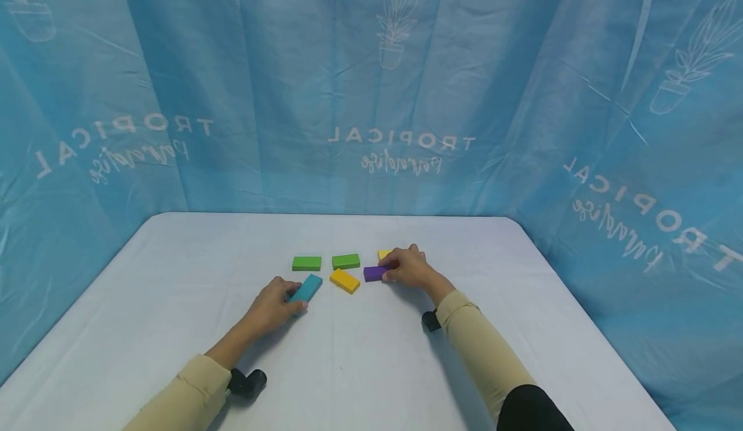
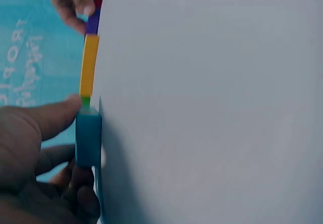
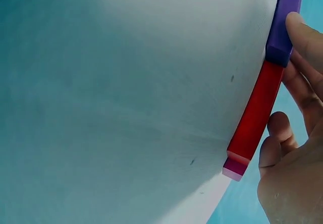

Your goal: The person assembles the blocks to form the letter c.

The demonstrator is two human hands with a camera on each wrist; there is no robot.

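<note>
My left hand (image 1: 271,308) grips a teal block (image 1: 306,288) between thumb and fingers, the block lying at a slant to the left of the others. In the left wrist view the thumb is at one end of the teal block (image 2: 88,139). To the right, my right hand (image 1: 411,268) pinches a purple block (image 1: 373,273); its thumb overlaps the side of that block in the right wrist view. End to end with the purple block (image 3: 283,27) is a red block (image 3: 256,113), hidden by the hand in the head view. A magenta block (image 3: 234,169) shows just past it.
Between the hands lies a yellow-orange block (image 1: 345,280), turned at an angle. Two green blocks, one left (image 1: 306,264) and one right (image 1: 346,261), lie behind it. A yellow block (image 1: 384,254) peeks out behind my right hand. A blue printed curtain (image 1: 278,160) hangs around the white table (image 1: 360,366).
</note>
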